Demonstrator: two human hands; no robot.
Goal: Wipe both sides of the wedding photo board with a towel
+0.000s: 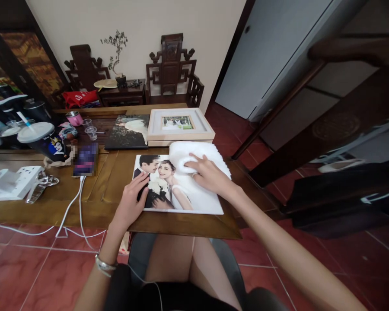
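A large wedding photo print [178, 185] lies flat on the wooden table [116, 181] in front of me. My left hand [131, 201] rests open on the print's left edge, fingers spread, pinning it down. My right hand [207, 172] presses a white cloth [194, 157] onto the print's upper right part, fingers curled over the cloth.
Behind the print stand a white framed photo box [180, 125] and a dark photo canvas [128, 131]. To the left are a phone [86, 160] on a white cable, a power strip [14, 181], cups and a lidded tumbler [42, 140]. Carved chairs stand at the wall.
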